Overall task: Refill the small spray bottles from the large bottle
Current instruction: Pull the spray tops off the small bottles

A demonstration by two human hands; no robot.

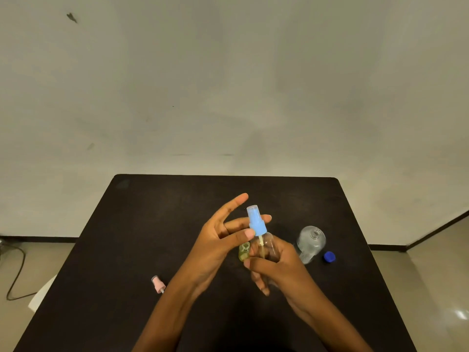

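Left grip (223,237): pinches blue spray head (256,222)
Right grip (276,265): clamped round clear small bottle (266,246)
Worktop (152,224): large bottle (311,241), uncapped

On the table (152,224), the large bottle (311,241) sits right of the right hand (275,265), its cap (329,257) just beside it. A loose spray head (158,284) lies left of the left hand (215,242); an open small bottle (244,251) stands between them.

Black table (152,212): bottle (311,241), blue cap (329,257), sprayer (158,284)

Pinching blue sprayer (256,222) in left hand (220,240), gripping small bottle (267,246) in right hand (279,268), above black table (152,224) beside uncapped large bottle (311,242), blue cap (329,257), pink sprayer (158,284).
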